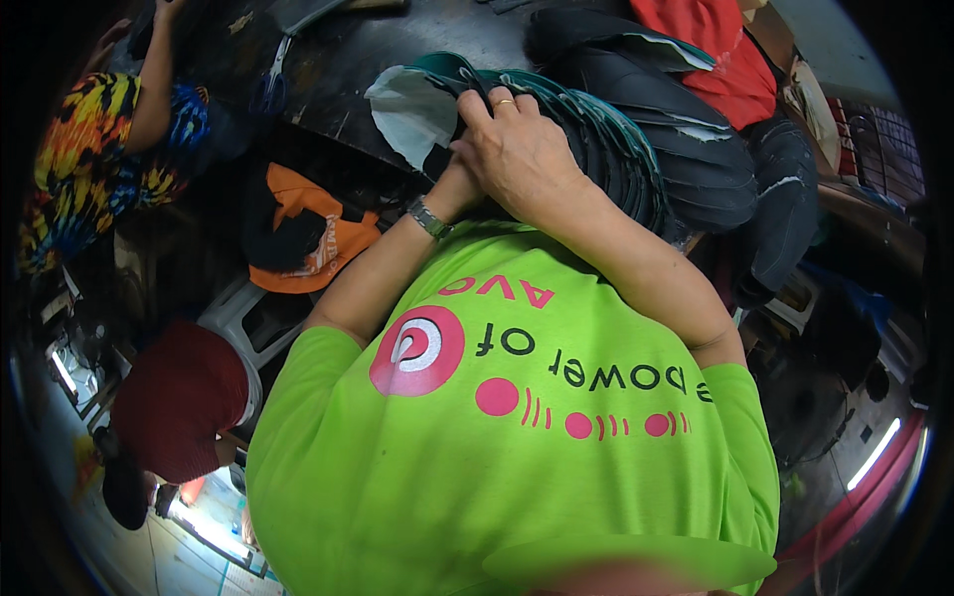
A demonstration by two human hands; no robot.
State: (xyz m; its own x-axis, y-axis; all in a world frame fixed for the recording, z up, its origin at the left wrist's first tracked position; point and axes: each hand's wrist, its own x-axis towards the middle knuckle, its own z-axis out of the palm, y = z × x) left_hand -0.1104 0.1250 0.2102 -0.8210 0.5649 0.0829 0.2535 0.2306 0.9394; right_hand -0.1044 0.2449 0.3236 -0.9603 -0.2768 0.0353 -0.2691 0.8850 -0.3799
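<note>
- Right hand (527, 149): laid over the left hand, back uppermost, fingers bent and close together at the inner edge of the stacked pieces. The undersides of the fingertips are hidden; whether they pinch a piece or only press on it cannot be told.
- Left hand (458, 185): mostly covered by the right hand; its grip cannot be told.
- Ring (505, 102): gold-coloured, worn on a finger of the right hand.
- Wristwatch (429, 218): metal band, worn on the left wrist.
- Stack of curved pieces (621, 149): black and teal, thin, overlapping in a fan, directly at the hands and extending to their right, in front of the wearer's chest.
- Pale piece (410, 111): whitish face showing, at the left end of the stack, just beside the fingers.
- Black pieces (686, 164): a second overlapping pile to the right of the stack, some edges whitish.
- Table (388, 45): dark, worn top, beyond the hands.
- Scissors (273, 79): at the table's edge, left of the stack.
- Red cloth (711, 50): at upper right, beyond the black pieces.
- Orange fabric item (308, 233): left of the left forearm.
- Co-worker (94, 149): multicoloured patterned clothing, at upper left, well apart from the hands.
</note>
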